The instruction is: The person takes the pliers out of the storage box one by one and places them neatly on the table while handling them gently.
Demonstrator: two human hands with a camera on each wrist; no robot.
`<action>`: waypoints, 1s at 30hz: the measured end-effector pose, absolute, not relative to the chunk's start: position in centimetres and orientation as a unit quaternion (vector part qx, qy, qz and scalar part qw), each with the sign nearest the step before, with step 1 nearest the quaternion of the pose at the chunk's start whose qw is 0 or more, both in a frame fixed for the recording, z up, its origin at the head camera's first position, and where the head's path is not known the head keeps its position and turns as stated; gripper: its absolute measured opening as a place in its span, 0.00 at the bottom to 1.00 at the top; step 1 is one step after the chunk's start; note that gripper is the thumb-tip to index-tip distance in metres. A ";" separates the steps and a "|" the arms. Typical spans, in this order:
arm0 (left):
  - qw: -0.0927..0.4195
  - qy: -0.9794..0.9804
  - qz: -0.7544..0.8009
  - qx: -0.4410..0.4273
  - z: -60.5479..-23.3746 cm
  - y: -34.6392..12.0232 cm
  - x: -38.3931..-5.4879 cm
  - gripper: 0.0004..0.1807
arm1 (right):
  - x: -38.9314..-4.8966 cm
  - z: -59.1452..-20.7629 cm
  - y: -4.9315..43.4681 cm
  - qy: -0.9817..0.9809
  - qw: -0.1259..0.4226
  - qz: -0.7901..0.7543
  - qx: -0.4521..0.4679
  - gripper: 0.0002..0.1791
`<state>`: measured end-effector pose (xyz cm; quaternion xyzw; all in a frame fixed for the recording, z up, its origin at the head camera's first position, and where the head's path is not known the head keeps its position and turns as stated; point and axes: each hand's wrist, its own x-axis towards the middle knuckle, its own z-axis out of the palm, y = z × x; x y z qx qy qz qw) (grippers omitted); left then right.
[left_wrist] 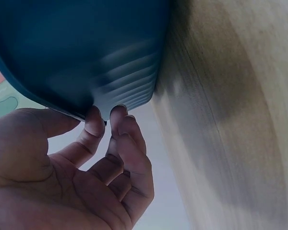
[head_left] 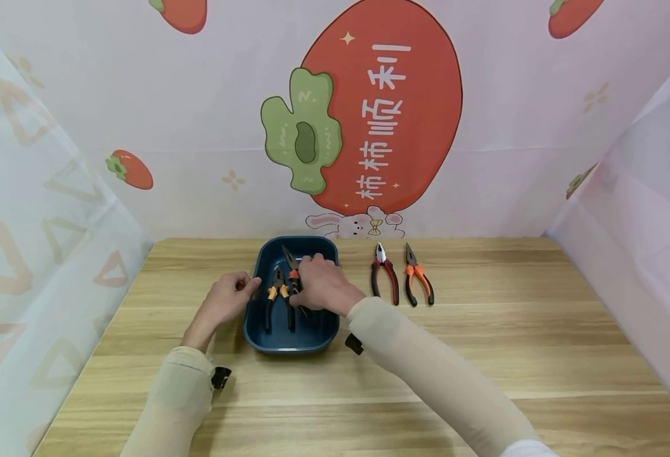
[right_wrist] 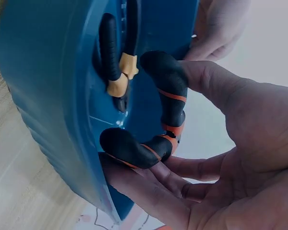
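Observation:
A blue tray stands on the table. My left hand pinches its left rim, thumb at the rim and fingertips against the outer wall. My right hand is over the tray's right side and grips black-and-orange long-nose pliers, their jaws pointing to the far end. In the right wrist view, the thumb and fingers lie around the spread handles. Inside the tray, left of the held pliers, lie yellow-and-black pliers.
To the right of the tray, red-and-black pliers lie on the wooden table, next to orange-and-black long-nose pliers. A printed cloth hangs behind the table and along both sides.

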<state>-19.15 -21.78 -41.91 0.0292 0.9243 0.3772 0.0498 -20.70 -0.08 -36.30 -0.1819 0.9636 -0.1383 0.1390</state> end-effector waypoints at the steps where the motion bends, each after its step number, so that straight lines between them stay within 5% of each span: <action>1: 0.049 0.924 0.377 0.030 -41.9 -21.8 -19.1 0.20 | -20.6 -36.2 0.1 0.963 0.135 -0.140 -0.184 0.32; 30: 0.056 0.923 0.381 0.024 -41.9 -21.6 -19.0 0.21 | -19.2 -33.8 5.4 0.965 0.074 -0.191 -0.165 0.41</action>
